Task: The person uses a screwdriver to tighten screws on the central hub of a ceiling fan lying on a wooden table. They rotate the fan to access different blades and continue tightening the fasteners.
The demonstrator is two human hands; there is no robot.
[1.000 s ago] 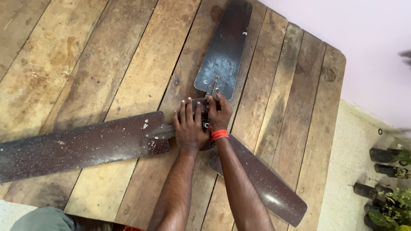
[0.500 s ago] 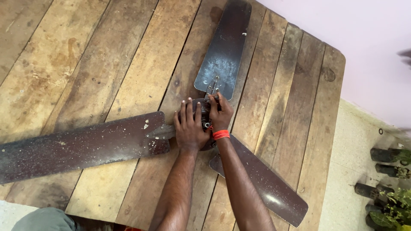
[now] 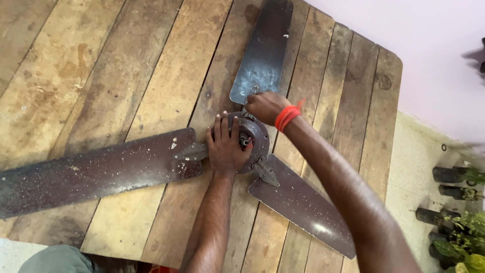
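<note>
Worn wooden plank table [image 3: 111,76], pale wall [image 3: 434,55], potted plants [image 3: 462,227], tiled floor [image 3: 411,172]
</note>
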